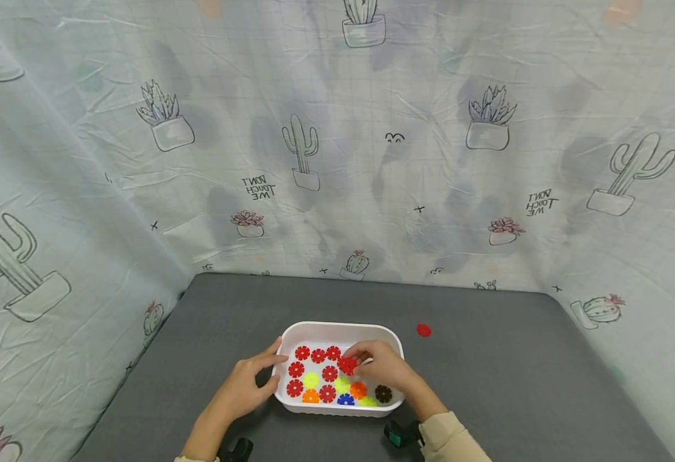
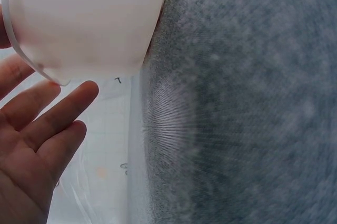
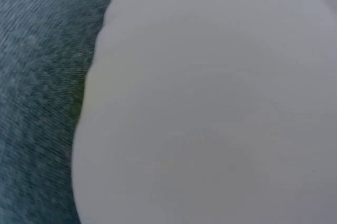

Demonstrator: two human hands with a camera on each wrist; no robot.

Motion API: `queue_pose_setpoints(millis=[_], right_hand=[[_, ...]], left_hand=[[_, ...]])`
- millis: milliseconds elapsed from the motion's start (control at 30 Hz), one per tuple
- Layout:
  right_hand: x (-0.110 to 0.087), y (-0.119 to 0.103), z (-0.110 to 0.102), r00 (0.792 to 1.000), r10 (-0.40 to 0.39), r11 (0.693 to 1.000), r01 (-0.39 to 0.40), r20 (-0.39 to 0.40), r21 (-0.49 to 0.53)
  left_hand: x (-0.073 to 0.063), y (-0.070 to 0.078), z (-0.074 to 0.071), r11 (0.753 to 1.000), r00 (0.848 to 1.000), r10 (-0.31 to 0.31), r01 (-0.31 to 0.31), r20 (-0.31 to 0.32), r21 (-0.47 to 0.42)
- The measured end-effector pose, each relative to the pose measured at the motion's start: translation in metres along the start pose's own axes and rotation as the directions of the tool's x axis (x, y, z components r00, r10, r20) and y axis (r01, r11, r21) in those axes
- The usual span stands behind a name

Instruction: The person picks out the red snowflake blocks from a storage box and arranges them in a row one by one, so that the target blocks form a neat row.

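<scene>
In the head view, a white plastic tray [image 1: 343, 410] stands on the grey table with several notched plastic discs in it. My left hand [image 1: 247, 383] holds the tray's left rim. In the left wrist view, some fingers of that hand [image 2: 37, 134] touch the rim, and the others are spread beside the wall. Over the tray's right half, my right hand [image 1: 380, 362] pinches a red notched disc [image 1: 346, 366] between thumb and fingers. A close tray wall [image 3: 210, 103] fills most of the right wrist view, so the right hand is hidden there.
One red disc [image 1: 424, 330] lies on the table beyond the tray's right corner. Inside the tray are red, yellow, orange, blue [image 1: 346, 400] and dark brown discs [image 1: 383, 393]. A cactus-printed curtain [image 1: 343, 128] surrounds the back and sides of the table [image 1: 487, 372].
</scene>
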State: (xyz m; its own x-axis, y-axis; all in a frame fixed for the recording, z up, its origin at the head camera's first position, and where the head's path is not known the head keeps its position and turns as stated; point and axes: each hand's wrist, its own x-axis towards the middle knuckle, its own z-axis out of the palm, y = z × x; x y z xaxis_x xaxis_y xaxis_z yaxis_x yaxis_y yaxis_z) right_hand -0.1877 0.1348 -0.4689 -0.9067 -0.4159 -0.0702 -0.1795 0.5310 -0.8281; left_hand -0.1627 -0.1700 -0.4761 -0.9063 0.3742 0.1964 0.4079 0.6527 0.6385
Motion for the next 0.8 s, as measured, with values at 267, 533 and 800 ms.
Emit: queue_pose_setpoints(millis=[267, 533, 800], right_hand=[[-0.002, -0.003, -0.005, 1.000, 0.008, 0.985, -0.005, -0.013, 0.170], [-0.011, -0.008, -0.015, 0.996, -0.054, 0.963, 0.069, -0.065, 0.260], [-0.027, -0.001, -0.037, 0.987, -0.026, 0.958, 0.069, -0.156, 0.277]], left_hand=[[-0.001, 0.000, 0.000, 1.000, 1.000, 0.016, -0.016, -0.011, 0.006], [0.000, 0.000, 0.000, 0.999, 0.999, 0.036, -0.035, -0.016, 0.020], [-0.001, 0.001, 0.000, 1.000, 1.000, 0.022, -0.022, -0.019, 0.013]])
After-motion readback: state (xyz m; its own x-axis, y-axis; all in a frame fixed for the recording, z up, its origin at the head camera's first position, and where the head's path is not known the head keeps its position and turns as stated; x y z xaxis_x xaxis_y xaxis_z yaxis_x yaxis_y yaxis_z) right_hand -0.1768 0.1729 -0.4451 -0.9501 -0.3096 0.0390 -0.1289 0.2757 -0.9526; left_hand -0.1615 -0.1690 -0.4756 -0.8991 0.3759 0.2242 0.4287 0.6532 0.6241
